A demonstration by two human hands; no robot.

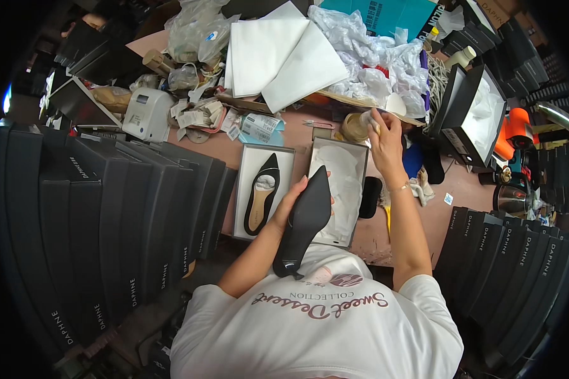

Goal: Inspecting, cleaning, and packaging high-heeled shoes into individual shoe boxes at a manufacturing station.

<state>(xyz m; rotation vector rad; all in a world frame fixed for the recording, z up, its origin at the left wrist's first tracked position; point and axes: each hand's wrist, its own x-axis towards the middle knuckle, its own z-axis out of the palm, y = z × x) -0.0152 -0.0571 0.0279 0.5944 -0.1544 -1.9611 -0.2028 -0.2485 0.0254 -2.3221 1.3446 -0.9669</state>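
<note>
Even, fairly bright overhead light fills the middle; the white paper sheets (pixel 284 54) and the tissue in the open box (pixel 480 117) glare nearly blown out. Shadows are soft. Fisheye bending curves the stacked black boxes (pixel 107 227), and the rim falls to black.

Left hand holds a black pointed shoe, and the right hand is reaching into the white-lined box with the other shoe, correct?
Not quite. The left hand does hold the black shoe, but the head view shows the right hand raised at a small jar beyond the boxes, not in the box holding the other shoe.

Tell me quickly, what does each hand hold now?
Left hand: closed on the black shoe.
Right hand: closed on a small pale bottle.
</note>
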